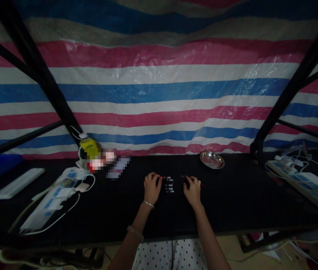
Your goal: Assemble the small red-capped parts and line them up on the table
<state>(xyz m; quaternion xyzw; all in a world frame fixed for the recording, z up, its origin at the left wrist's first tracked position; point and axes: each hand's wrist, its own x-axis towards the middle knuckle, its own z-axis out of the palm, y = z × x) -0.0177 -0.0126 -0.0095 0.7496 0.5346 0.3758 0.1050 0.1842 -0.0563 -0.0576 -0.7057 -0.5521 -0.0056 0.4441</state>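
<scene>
My left hand (pixel 152 186) is at the left end of a short column of small dark-and-silver pieces (pixel 170 185) on the black tabletop. Its thumb and fingertips are pinched at a small red-and-silver piece (pixel 167 177) at the top of that column. To the right of the column, my right hand (pixel 192 190) has its fingers closed around a thin stick with a dark tip (pixel 183 176); a red end shows past the far side of the hand. The exact kind of these small pieces is too small to make out.
A round metal dish (pixel 212 160) stands at the back right. Back left are a bottle of yellow liquid (pixel 90 146) and a blurred-out packet (pixel 119 167). Power strips with cables lie left (pixel 53 198) and right (pixel 302 183). Black frame posts rise at both sides before a striped sheet (pixel 161 90).
</scene>
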